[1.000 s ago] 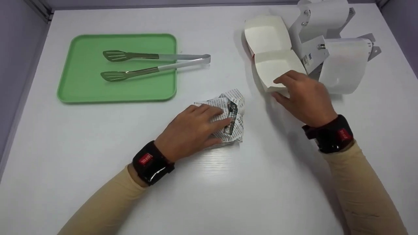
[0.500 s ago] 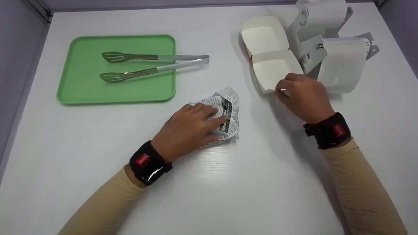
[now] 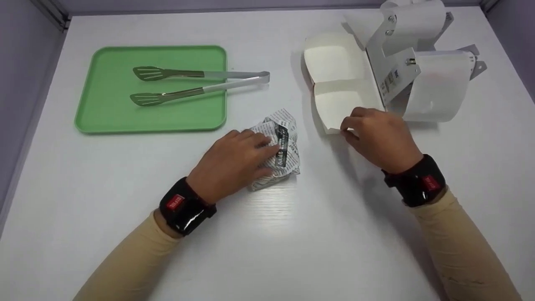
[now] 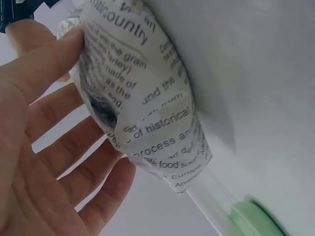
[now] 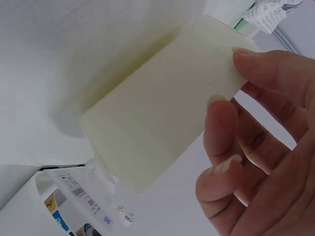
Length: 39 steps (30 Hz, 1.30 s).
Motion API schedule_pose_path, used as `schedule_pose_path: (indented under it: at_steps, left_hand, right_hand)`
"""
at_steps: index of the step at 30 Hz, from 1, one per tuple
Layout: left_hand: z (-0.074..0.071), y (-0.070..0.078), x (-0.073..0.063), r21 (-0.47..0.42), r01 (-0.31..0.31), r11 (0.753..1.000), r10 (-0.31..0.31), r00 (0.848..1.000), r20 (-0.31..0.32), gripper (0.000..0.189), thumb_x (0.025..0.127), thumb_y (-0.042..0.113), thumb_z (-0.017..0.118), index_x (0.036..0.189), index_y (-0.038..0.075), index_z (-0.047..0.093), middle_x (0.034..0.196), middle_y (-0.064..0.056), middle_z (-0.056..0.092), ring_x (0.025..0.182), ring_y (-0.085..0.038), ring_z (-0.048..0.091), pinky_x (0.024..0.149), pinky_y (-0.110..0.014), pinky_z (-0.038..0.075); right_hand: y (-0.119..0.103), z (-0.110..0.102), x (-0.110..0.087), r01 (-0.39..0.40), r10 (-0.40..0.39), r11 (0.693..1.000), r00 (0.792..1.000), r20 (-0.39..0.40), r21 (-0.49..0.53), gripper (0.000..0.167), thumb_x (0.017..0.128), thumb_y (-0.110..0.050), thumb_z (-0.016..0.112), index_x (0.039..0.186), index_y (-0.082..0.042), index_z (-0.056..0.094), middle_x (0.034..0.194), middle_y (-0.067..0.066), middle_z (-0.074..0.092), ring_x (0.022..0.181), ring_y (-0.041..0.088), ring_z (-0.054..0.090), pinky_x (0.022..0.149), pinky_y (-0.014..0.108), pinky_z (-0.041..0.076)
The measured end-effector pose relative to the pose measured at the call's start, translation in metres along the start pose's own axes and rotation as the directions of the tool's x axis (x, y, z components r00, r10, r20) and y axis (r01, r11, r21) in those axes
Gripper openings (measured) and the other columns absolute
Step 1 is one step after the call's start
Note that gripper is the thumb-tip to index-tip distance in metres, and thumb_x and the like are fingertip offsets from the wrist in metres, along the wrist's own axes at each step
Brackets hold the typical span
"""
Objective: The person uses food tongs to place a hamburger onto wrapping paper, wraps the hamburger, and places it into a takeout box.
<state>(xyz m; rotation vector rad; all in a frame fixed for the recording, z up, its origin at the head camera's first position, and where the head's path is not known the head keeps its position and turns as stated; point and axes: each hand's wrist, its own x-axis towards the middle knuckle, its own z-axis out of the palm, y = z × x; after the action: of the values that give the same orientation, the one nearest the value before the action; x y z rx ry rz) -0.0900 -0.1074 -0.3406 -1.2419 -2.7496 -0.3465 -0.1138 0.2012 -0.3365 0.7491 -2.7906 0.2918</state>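
Observation:
A bundle wrapped in newsprint-patterned paper point(image 3: 288, 146), with a black label across its top, lies mid-table in the head view. My left hand point(image 3: 230, 165) grips it from the left, thumb on the near side and fingers over the top. The left wrist view shows the printed wrapper point(image 4: 152, 113) between thumb and fingers; its contents are hidden. To the right, a white clamshell food box point(image 3: 334, 62) stands unfolded with both halves facing up. My right hand point(image 3: 380, 138) pinches its near edge, and the right wrist view shows the box's outer wall point(image 5: 152, 103).
At the left, a green tray point(image 3: 108, 115) holds the slotted heads of metal tongs point(image 3: 179, 90), whose handles reach past its right rim. A dispenser with white film rolls point(image 3: 439, 83) stands at the back right, right beside the box.
The box has slid toward me and slightly left with my right hand, its near edge now pinched. My left hand has shifted left together with the wrapped bundle. Tray and tongs stay put.

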Motion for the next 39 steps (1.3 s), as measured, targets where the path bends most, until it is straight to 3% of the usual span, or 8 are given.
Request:
schedule_pose_path:
  at_steps: [6, 15, 20, 23, 27, 30, 34, 39]
  left_hand:
    - [-0.005, -0.003, -0.001, -0.012, 0.017, 1.000, -0.017, 1.000, -0.001, 0.029, 0.089, 0.032, 0.077, 0.115, 0.018, 0.072, 0.116, -0.004, 0.073, 0.109, -0.024, 0.068, 0.094, -0.040, 0.055]
    - [-0.007, -0.005, -0.001, -0.037, 0.052, 0.998, -0.051, 0.998, 0.022, 0.026, 0.098, 0.035, 0.067, 0.116, 0.019, 0.076, 0.119, -0.004, 0.075, 0.115, -0.024, 0.069, 0.101, -0.044, 0.053]
    - [-0.008, -0.005, -0.001, -0.036, 0.038, 0.999, -0.037, 0.999, 0.019, 0.020, 0.097, 0.031, 0.068, 0.108, 0.018, 0.078, 0.120, -0.003, 0.076, 0.110, -0.022, 0.072, 0.096, -0.041, 0.056]
    - [-0.009, -0.005, -0.001, -0.031, 0.038, 0.999, -0.037, 0.999, 0.034, 0.019, 0.097, 0.031, 0.069, 0.107, 0.018, 0.078, 0.122, -0.002, 0.075, 0.108, -0.021, 0.073, 0.093, -0.041, 0.057]
    - [-0.010, -0.005, 0.003, -0.031, 0.047, 0.998, -0.045, 0.997, 0.057, 0.018, 0.098, 0.031, 0.067, 0.103, 0.019, 0.079, 0.118, -0.001, 0.076, 0.102, -0.021, 0.074, 0.088, -0.041, 0.058]
    - [-0.008, -0.005, 0.007, -0.039, 0.042, 0.998, -0.040, 0.998, 0.045, 0.017, 0.097, 0.030, 0.068, 0.094, 0.016, 0.077, 0.099, -0.001, 0.079, 0.087, -0.020, 0.074, 0.080, -0.040, 0.058]
    - [-0.004, -0.004, 0.010, -0.058, 0.035, 0.998, -0.035, 0.999, 0.006, 0.020, 0.095, 0.033, 0.071, 0.086, 0.014, 0.072, 0.079, 0.002, 0.073, 0.075, -0.019, 0.068, 0.070, -0.039, 0.055]
    - [0.000, -0.005, 0.014, -0.029, 0.058, 0.998, -0.059, 0.997, -0.038, 0.026, 0.091, 0.038, 0.075, 0.097, 0.012, 0.074, 0.093, -0.001, 0.076, 0.085, -0.021, 0.067, 0.072, -0.038, 0.055]
  right_hand:
    - [-0.013, -0.006, -0.005, 0.023, -0.023, 1.000, 0.999, 0.049, 0.009, 0.013, 0.078, 0.003, 0.077, 0.081, -0.009, 0.078, 0.074, 0.003, 0.068, 0.062, 0.023, 0.064, 0.051, 0.037, 0.046]
    - [-0.036, -0.013, -0.011, 0.048, -0.050, 0.999, 0.989, 0.139, 0.018, 0.014, 0.078, 0.002, 0.076, 0.078, -0.013, 0.078, 0.070, -0.001, 0.065, 0.058, 0.017, 0.058, 0.051, 0.034, 0.045]
    - [-0.043, -0.017, -0.013, 0.068, -0.067, 0.998, 0.981, 0.184, -0.003, 0.013, 0.078, 0.001, 0.074, 0.074, -0.012, 0.075, 0.067, -0.001, 0.062, 0.057, 0.017, 0.055, 0.050, 0.034, 0.045]
    - [-0.044, -0.019, -0.015, 0.067, -0.064, 0.998, 0.973, 0.221, -0.004, 0.011, 0.077, -0.005, 0.077, 0.072, -0.013, 0.073, 0.066, -0.003, 0.061, 0.057, 0.016, 0.054, 0.050, 0.033, 0.044]
    - [-0.043, -0.021, -0.016, 0.039, -0.041, 0.999, 0.962, 0.271, 0.013, 0.016, 0.081, -0.025, 0.084, 0.076, -0.014, 0.074, 0.068, -0.004, 0.061, 0.059, 0.014, 0.054, 0.052, 0.031, 0.044]
    - [-0.044, -0.021, -0.016, 0.042, -0.047, 0.999, 0.969, 0.242, 0.025, 0.026, 0.083, -0.036, 0.083, 0.087, -0.011, 0.075, 0.075, 0.000, 0.065, 0.062, 0.016, 0.057, 0.054, 0.032, 0.047]
    - [-0.048, -0.017, -0.011, 0.086, -0.093, 0.995, 0.984, 0.154, 0.050, 0.033, 0.083, -0.034, 0.084, 0.103, -0.009, 0.074, 0.087, 0.004, 0.068, 0.075, 0.021, 0.063, 0.065, 0.036, 0.054]
    - [-0.056, -0.009, 0.003, 0.137, -0.149, 0.986, 0.981, 0.126, 0.098, 0.048, 0.084, -0.035, 0.083, 0.120, -0.007, 0.069, 0.098, 0.008, 0.072, 0.096, 0.026, 0.065, 0.085, 0.040, 0.055]
